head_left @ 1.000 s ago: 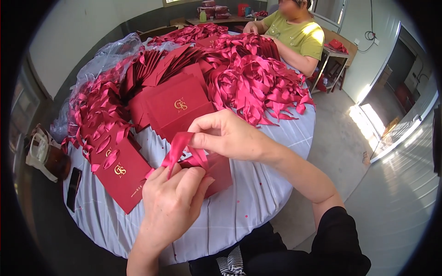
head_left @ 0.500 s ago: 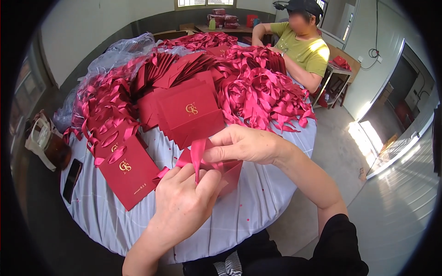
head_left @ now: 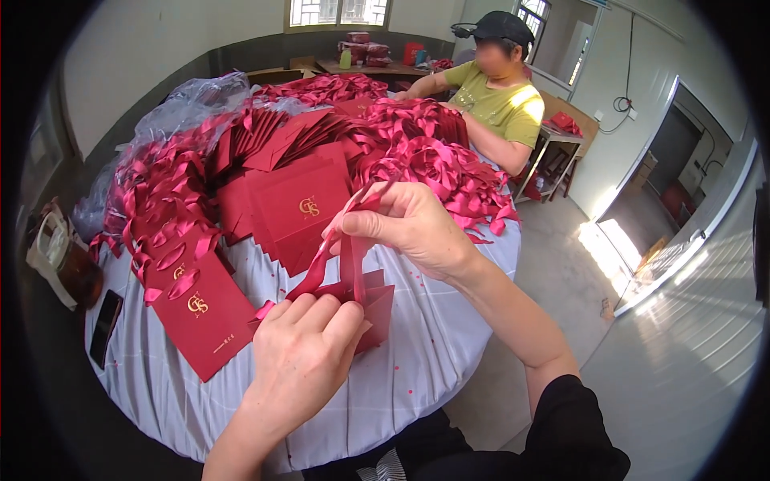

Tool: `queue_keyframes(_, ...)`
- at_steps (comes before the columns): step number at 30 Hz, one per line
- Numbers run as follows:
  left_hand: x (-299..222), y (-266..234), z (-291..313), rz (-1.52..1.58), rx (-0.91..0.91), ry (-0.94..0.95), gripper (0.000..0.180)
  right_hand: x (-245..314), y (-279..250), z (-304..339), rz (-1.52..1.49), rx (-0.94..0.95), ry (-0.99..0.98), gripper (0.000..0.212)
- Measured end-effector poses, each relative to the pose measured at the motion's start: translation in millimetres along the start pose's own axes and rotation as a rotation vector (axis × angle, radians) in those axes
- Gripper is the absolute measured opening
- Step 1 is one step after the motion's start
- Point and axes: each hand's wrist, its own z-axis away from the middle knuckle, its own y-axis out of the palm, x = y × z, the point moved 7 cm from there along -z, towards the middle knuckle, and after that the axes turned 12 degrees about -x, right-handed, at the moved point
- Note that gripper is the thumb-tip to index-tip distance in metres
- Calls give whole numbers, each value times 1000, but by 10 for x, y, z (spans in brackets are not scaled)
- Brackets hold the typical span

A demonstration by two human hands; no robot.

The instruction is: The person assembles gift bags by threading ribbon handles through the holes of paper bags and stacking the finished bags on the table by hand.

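I have a red paper bag (head_left: 374,319) right in front of me, near the middle of the cloth-covered table (head_left: 437,325). Its top edges stand a little apart; what lies inside is hidden from me. My left hand (head_left: 309,341) is closed on its left end, fingers pressed together, tips out of sight. My right hand (head_left: 413,228), just above at one o'clock, pinches a red ribbon (head_left: 316,275) between thumb and forefinger, and the ribbon hangs down to the bag.

Counting from that bag, a finished bag (head_left: 202,321) with ribbon handles lies flat at nine o'clock. Farther out that way, a phone (head_left: 106,329) sits by the rim, and past it a pale carrier (head_left: 48,255) holds a brown container (head_left: 83,276). Stacked bags (head_left: 298,204) fill eleven o'clock; a ribbon heap (head_left: 437,172) crowds twelve to one, short of a co-worker (head_left: 501,112). From three round to six, I have open cloth to the table's edge, with floor (head_left: 533,276) beyond three.
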Motion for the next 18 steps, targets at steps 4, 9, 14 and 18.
queue_keyframes(4,-22,-58,-13,28,-28,-77,17,65,-43,50,132,-63,-15,15)
queue_keyframes(9,1,-31,7,6,-28,-70,19,129,-40,87,134,-80,-33,15)
queue_keyframes(14,-17,-13,1,-3,-19,-13,19,-5,-108,25,126,-131,51,19)
queue_keyframes(18,-8,-9,5,17,-40,-19,15,-171,-153,-44,51,-159,148,27)
